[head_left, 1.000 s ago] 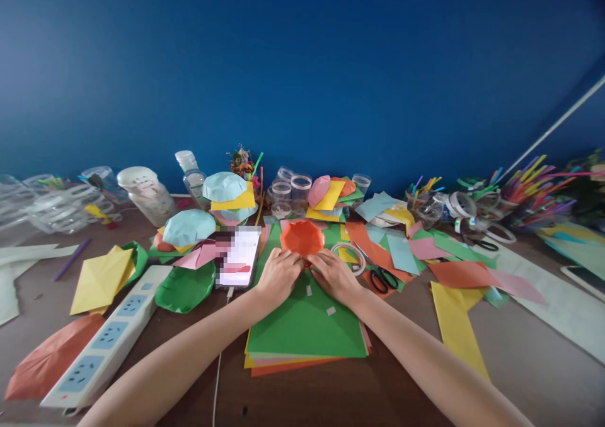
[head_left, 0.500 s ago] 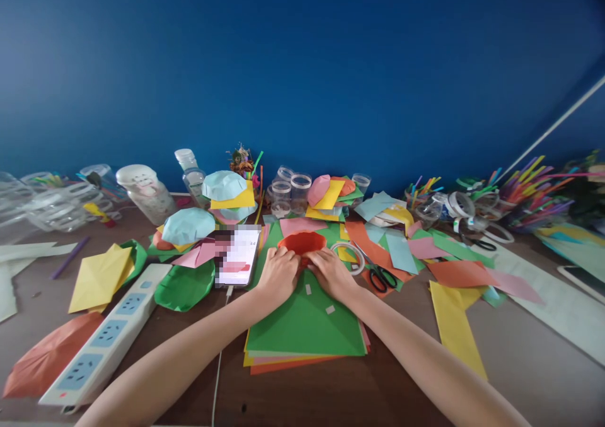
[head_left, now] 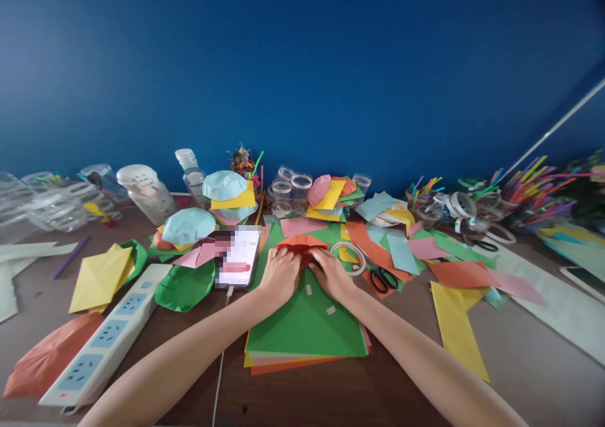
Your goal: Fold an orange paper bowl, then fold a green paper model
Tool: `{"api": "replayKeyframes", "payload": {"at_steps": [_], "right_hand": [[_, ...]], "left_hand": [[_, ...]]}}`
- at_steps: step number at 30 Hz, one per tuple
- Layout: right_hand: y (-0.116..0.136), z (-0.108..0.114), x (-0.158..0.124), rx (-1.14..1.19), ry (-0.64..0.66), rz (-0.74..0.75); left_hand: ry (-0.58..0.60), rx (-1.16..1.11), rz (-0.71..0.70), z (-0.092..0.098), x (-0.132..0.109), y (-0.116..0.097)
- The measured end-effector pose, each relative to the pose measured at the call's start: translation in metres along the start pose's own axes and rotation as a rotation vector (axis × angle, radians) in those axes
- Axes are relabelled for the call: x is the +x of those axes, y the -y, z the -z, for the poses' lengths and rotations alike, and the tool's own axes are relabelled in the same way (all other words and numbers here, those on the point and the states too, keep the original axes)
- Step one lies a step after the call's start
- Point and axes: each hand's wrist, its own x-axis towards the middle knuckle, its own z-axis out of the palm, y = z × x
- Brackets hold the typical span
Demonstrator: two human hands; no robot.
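Observation:
A folded piece of orange-red paper (head_left: 302,243) is held between both hands above a stack of coloured paper. My left hand (head_left: 282,274) grips its left side with the fingers curled over it. On the other side my right hand (head_left: 331,273) has its fingers bent against the paper's near edge. The fingertips partly hide the paper's underside. Beneath lies the green top sheet (head_left: 302,332) of the stack, with small white pieces (head_left: 331,310) on it. A roll of white tape (head_left: 363,262) and black-handled scissors (head_left: 384,280) lie just right of my right hand.
A phone (head_left: 241,257) with a charging cable lies left of my hands. Further left are a power strip (head_left: 108,332) and folded paper shapes (head_left: 186,285). Paper scraps (head_left: 458,272) spread to the right. Clear cups (head_left: 301,190), bottles and straws (head_left: 543,187) stand along the blue wall.
The orange-red paper has tipped over: its hollow inside showed before, and now its outer folded surface shows. Both hands stay at nearly the same place, still gripping it.

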Motion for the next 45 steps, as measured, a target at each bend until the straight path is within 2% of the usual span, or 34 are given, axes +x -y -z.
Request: {"api": "replayKeyframes", "payload": {"at_steps": [8, 14, 19, 24, 30, 39, 45], "right_hand": [[-0.002, -0.005, 0.002, -0.070, 0.004, -0.090], [0.000, -0.008, 0.006, -0.133, 0.022, -0.161], [0.001, -0.006, 0.006, -0.085, -0.022, -0.078], [0.006, 0.000, 0.006, 0.010, -0.028, -0.055], [0.010, -0.001, 0.008, -0.044, -0.011, -0.107], [0.009, -0.004, 0.009, -0.073, 0.013, -0.108], [0.009, -0.009, 0.007, -0.114, 0.011, -0.132]], "left_hand": [[-0.044, -0.008, 0.031, -0.001, 0.002, -0.002], [-0.051, 0.008, -0.028, 0.005, -0.002, -0.003], [-0.071, 0.135, -0.048, 0.012, -0.013, -0.015], [0.012, 0.208, -0.127, 0.009, -0.023, -0.028], [0.103, 0.240, -0.207, 0.002, -0.022, -0.026], [0.109, 0.218, -0.254, -0.001, -0.017, -0.019], [0.144, 0.168, -0.227, -0.004, -0.016, -0.016]]}}
